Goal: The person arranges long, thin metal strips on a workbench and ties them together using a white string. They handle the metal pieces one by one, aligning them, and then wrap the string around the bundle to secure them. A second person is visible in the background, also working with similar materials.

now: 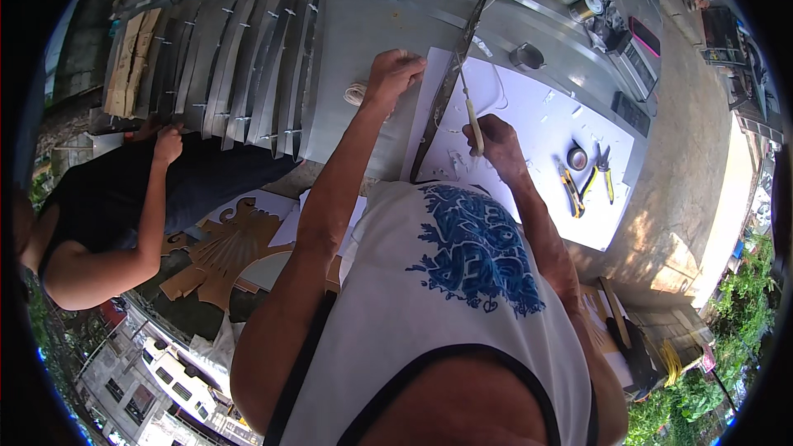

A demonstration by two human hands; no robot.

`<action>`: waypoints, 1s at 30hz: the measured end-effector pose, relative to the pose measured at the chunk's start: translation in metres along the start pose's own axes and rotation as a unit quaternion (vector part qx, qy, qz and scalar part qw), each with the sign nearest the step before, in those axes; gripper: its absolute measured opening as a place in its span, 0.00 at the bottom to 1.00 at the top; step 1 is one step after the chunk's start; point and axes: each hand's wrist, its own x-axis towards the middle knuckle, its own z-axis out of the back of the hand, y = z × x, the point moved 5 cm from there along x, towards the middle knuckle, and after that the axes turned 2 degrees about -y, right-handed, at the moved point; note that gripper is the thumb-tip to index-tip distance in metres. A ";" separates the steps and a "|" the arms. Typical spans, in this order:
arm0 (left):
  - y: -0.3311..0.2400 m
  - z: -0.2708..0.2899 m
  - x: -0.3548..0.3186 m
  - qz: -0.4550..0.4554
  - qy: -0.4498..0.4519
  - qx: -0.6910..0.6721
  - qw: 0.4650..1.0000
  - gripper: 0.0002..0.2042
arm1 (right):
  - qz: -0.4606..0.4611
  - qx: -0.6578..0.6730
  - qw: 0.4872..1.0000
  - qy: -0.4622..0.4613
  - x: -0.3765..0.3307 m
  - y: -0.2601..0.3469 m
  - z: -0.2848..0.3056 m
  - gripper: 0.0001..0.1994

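My left hand (391, 74) rests as a closed fist on the grey metal table, pressing the near edge of a white sheet (537, 116) beside a long metal ruler (450, 83) that lies across the sheet. My right hand (494, 139) grips a white-handled craft knife (471, 120), its tip against the ruler's edge on the sheet. A small roll of white cord (355, 94) lies just left of my left hand.
Another person (107, 223) stands at the left, one hand (168, 144) on a row of long metal strips (239, 66). A yellow cutter (570, 190), pliers (605, 169) and a tape roll (577, 157) lie on the sheet's right. Tools and rags crowd the far edge. Cardboard cut-outs (231, 256) lie below.
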 end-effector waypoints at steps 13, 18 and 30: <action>-0.013 -0.060 0.001 -0.163 -0.017 0.467 0.869 0.18 | -0.013 -0.497 0.803 -0.330 -0.029 -0.104 0.113 0.09; -0.005 -0.061 0.009 -0.202 -0.073 0.444 0.870 0.11 | 0.019 -0.516 0.804 -0.296 -0.026 -0.059 0.095 0.07; -0.096 -0.085 -0.065 -0.443 0.064 0.366 0.816 0.05 | 0.314 -0.212 0.912 -0.158 0.012 0.093 0.025 0.05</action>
